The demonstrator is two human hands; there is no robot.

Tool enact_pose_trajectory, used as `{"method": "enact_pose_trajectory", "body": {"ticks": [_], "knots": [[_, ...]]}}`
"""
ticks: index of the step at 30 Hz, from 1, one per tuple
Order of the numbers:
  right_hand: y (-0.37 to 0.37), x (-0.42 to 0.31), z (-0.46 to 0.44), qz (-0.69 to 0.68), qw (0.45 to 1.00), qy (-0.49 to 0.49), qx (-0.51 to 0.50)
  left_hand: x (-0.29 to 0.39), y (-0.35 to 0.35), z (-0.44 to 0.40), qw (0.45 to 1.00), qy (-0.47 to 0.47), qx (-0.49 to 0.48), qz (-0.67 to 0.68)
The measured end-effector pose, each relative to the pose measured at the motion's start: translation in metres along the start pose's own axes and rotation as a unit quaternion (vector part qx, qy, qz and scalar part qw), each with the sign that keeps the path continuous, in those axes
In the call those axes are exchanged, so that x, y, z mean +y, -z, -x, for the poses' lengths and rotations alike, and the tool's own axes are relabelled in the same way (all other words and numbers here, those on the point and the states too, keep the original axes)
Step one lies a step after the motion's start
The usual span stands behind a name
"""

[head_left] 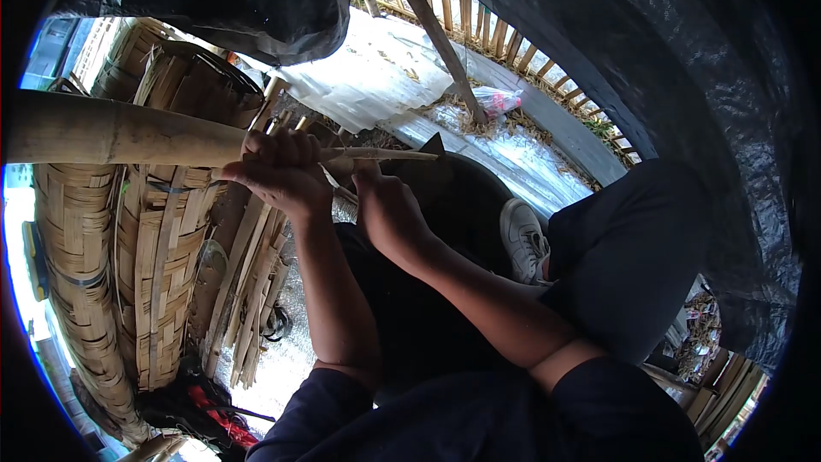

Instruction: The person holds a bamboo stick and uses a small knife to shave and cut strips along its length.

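A thick bamboo pole (171, 135) comes in from the left edge. At its right end my left hand (286, 175) is closed on the bamboo, fingers curled over the top. From there a thin pale strip (389, 154) points right, its tip near a dark pointed piece (436, 145). My right hand (389, 210) is closed just below the strip, thumb up against it. What lies inside its fingers is hidden. Behind and below the strip shows a dark rounded surface (466, 188).
Woven bamboo baskets (81, 257) stand at the left, beside a bundle of split bamboo (252, 291). A slanting wooden post (432, 26) rises ahead, near a plastic bag (498, 101) and a bamboo fence (513, 47). Black sheeting (676, 51) hangs overhead and right. My shoe (522, 235) is right of centre.
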State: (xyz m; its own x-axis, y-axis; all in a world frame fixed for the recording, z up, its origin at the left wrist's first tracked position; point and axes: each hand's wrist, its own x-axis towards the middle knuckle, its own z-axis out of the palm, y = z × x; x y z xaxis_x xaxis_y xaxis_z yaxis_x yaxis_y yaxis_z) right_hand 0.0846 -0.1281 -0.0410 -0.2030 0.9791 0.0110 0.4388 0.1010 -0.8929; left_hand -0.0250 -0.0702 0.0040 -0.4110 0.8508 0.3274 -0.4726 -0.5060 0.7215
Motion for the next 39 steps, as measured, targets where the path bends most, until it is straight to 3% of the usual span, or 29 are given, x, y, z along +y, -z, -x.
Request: {"method": "enact_pose_trajectory", "body": {"ticks": [2, 6, 8, 12, 14, 15, 18, 20, 22, 24, 26, 30, 33, 36, 37, 39], "knots": [[-0.007, 0.011, -0.005, 0.013, 0.997, -0.08, -0.003, 0.001, 0.01, -0.007, 0.999, 0.0, 0.011, 0.034], [0.001, -0.017, -0.002, -0.023, 1.0, -0.003, -0.003, -0.001, 0.021, -0.009, 0.998, -0.003, -0.039, 0.044], [-0.001, -0.017, -0.002, -0.018, 1.0, -0.008, 0.003, 0.001, -0.003, -0.002, 1.0, 0.007, 0.004, 0.019], [-0.008, 0.026, -0.014, -0.013, 0.999, -0.046, 0.025, 0.003, 0.013, -0.007, 1.0, 0.005, 0.008, 0.029], [-0.005, 0.018, -0.014, -0.073, 0.997, -0.025, 0.02, 0.002, 0.013, -0.006, 0.999, 0.004, -0.016, 0.034], [-0.008, 0.005, -0.01, -0.056, 0.997, 0.03, 0.048, 0.002, 0.009, -0.004, 0.999, 0.004, -0.031, 0.037], [-0.006, 0.015, -0.013, -0.049, 0.997, -0.057, 0.03, 0.004, -0.006, 0.002, 1.0, -0.003, -0.022, 0.009], [-0.011, 0.053, -0.018, -0.025, 0.998, -0.026, 0.057, 0.004, 0.0, -0.002, 0.999, 0.001, -0.016, 0.037], [0.0, 0.056, -0.022, -0.038, 0.998, -0.06, 0.0, 0.003, 0.007, -0.006, 0.998, 0.009, -0.012, 0.064], [-0.005, 0.025, -0.021, -0.024, 0.998, -0.053, 0.009, 0.0, 0.013, -0.01, 0.997, 0.006, -0.046, 0.056], [0.003, -0.014, -0.013, -0.094, 0.995, 0.02, 0.032, 0.0, 0.006, -0.009, 0.999, 0.001, -0.017, 0.037], [-0.027, 0.064, -0.021, -0.022, 0.998, -0.062, 0.008, 0.008, 0.013, -0.014, 1.0, -0.006, 0.016, 0.021], [-0.03, 0.088, -0.023, -0.01, 0.998, -0.066, 0.015, 0.01, 0.025, -0.018, 0.999, 0.0, -0.012, 0.033], [-0.003, 0.021, -0.02, -0.083, 0.995, -0.053, -0.022, 0.007, 0.03, -0.02, 0.997, 0.019, -0.023, 0.072], [-0.007, 0.009, -0.017, -0.09, 0.996, 0.002, -0.002, 0.006, 0.027, -0.019, 0.997, 0.017, -0.02, 0.073], [-0.009, 0.006, -0.017, -0.084, 0.996, -0.015, -0.003, 0.005, 0.019, -0.016, 0.998, 0.03, 0.019, 0.061]]}}
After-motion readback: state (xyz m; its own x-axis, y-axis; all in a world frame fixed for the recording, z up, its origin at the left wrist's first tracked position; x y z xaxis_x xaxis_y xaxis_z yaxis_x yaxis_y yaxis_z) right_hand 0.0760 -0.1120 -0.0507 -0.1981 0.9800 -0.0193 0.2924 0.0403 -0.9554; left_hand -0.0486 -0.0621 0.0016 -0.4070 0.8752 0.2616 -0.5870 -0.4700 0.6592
